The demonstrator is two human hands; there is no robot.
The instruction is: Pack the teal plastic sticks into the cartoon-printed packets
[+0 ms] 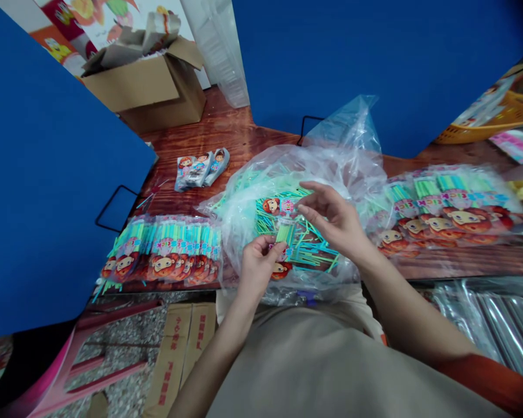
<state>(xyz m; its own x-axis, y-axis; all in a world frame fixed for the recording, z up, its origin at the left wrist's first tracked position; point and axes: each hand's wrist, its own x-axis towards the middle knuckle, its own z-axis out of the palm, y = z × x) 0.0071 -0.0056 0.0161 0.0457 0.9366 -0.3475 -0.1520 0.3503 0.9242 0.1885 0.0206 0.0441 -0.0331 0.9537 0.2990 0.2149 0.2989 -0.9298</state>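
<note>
My left hand (261, 258) pinches a small clear packet (285, 232) of green sticks between thumb and fingers. The packet's lower part bears a cartoon face. Just above it, my right hand (331, 217) has its thumb and a finger closed at the right end of a small cartoon label (279, 206); its index finger is stretched out. Beneath both hands, loose green and blue plastic sticks (311, 252) lie in a large open clear plastic bag (242, 203).
Filled packets (174, 249) overlap in a row on the left, and more packets (448, 203) lie on the right. Bundled labels (200, 168) lie behind on the wooden table (174, 203). A cardboard box (143, 87), blue panels (353, 64) and an orange basket (501, 119) stand farther back.
</note>
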